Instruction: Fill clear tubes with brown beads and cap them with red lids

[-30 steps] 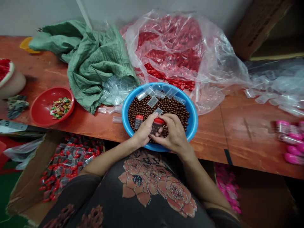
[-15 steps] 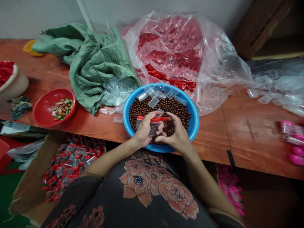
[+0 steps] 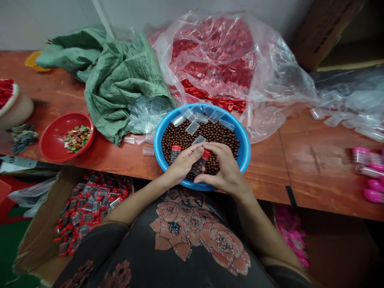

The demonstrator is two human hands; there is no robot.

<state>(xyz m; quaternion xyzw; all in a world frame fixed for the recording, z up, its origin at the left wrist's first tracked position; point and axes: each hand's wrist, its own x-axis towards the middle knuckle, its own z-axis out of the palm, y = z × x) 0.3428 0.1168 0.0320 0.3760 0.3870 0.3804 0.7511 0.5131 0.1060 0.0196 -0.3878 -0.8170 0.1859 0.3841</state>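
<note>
A small clear container with a red cap, dark balls inside, is held tilted between both hands above the blue basin. My left hand grips it from the left, thumb near the cap. My right hand curls round its right side, fingertips at the red cap. Brown balls fill the basin. Another red-capped container stands among them left of my hands. Empty clear containers lie on the balls toward the back.
Behind the basin lies a plastic bag of red pieces, beside a green cloth. A red bowl of wrapped sweets is at left. Below the table, a cardboard box holds red-capped containers. Pink-capped containers sit far right.
The red cap, open and flat before, is now down on the container. The container has tilted, and my right hand has closed in on it.
</note>
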